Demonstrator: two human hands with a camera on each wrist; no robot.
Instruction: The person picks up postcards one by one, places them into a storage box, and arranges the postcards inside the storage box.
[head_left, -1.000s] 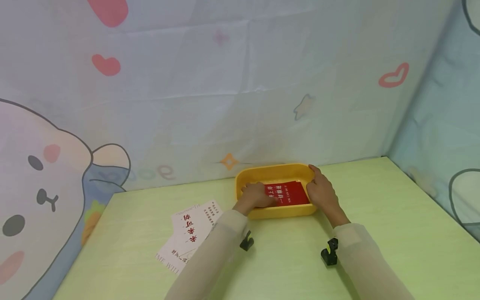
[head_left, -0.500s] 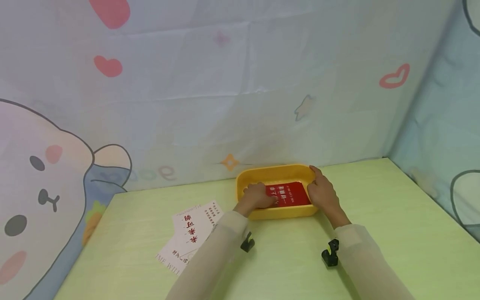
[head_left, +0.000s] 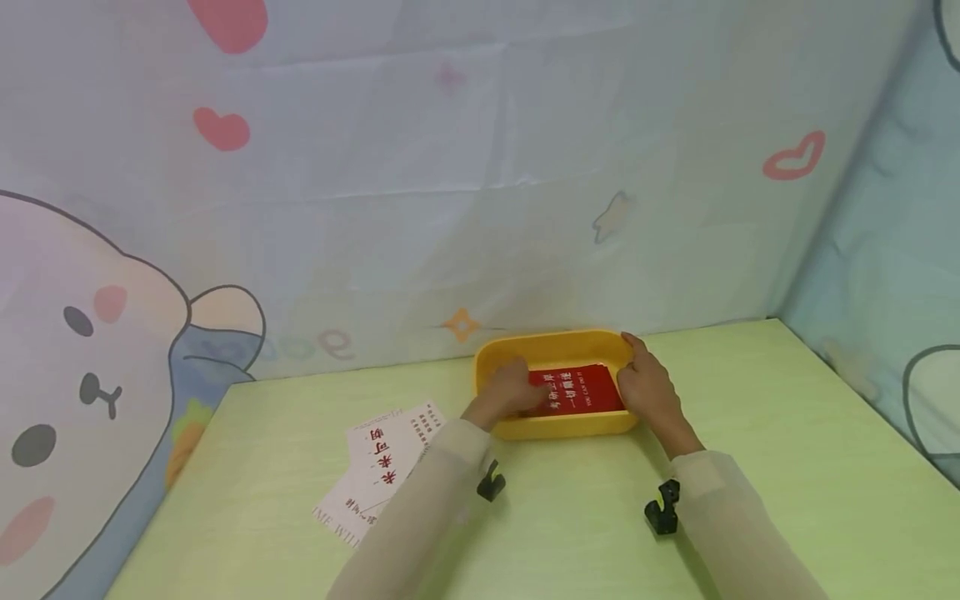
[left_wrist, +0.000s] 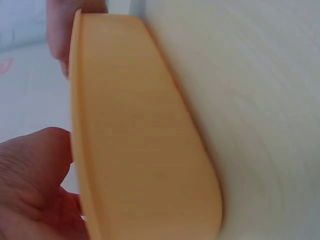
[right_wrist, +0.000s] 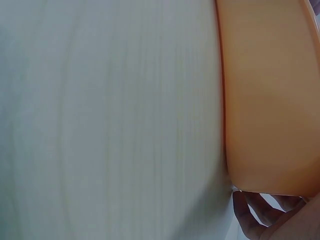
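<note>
**Hands settling a red card into the yellow tray**

Over the last second very little is changing: both hands are staying at the yellow tray (head_left: 555, 421), and the red card (head_left: 581, 388) is still lying flat on its floor, white lettering facing up. The left hand (head_left: 512, 390) is reaching in over the near-left rim, fingers curled down onto the card's left end; compared with a second ago it is creeping slightly further across the card. Whether it is pinching the card or only pressing on it, I cannot tell. The right hand (head_left: 643, 385) is keeping its place against the tray's right end, fingers fairly straight along the rim, seemingly steadying it.

The tray is sitting on the green surface (head_left: 787, 467) near the back wall. To its left, well apart, a few white cards (head_left: 382, 467) are lying fanned out, untouched. Judging by the small shift, the card is being seated or adjusted rather than lifted out.
</note>
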